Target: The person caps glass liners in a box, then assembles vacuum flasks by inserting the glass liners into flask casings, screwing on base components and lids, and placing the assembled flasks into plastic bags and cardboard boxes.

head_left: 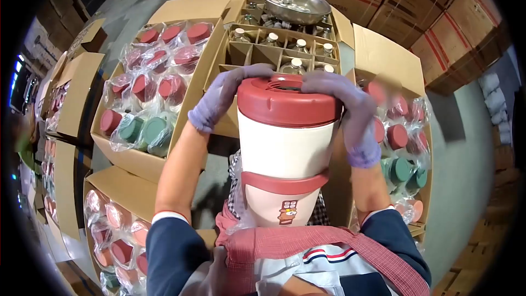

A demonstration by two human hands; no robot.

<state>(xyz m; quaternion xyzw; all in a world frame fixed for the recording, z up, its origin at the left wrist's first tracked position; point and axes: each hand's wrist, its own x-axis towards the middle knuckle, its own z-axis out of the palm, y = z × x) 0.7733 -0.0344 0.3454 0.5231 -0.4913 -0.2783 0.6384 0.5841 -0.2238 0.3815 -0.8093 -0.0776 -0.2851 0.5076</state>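
Note:
A large white container (pixel 286 151) with a red lid (pixel 287 111) and a red band stands upright in front of my chest. A small cartoon print shows on its lower part. My left hand (pixel 233 90), in a purple glove, wraps round the left side of the lid, fingertips on its top rim. In a matching glove, my right hand (pixel 348 109) grips the lid's right side, fingers over the top edge. The lid's top has an opening, partly covered by the fingers. The container's base is hidden behind my apron (pixel 307 241).
Beyond the container, a divided carton (pixel 241 52) holds glass bottles with white tops. A metal bowl (pixel 296 5) of small white pieces rests on it. Cartons of plastic-wrapped red and green-lidded containers stand left (pixel 131 156) and right (pixel 392 49). Sealed boxes (pixel 455 33) are stacked behind.

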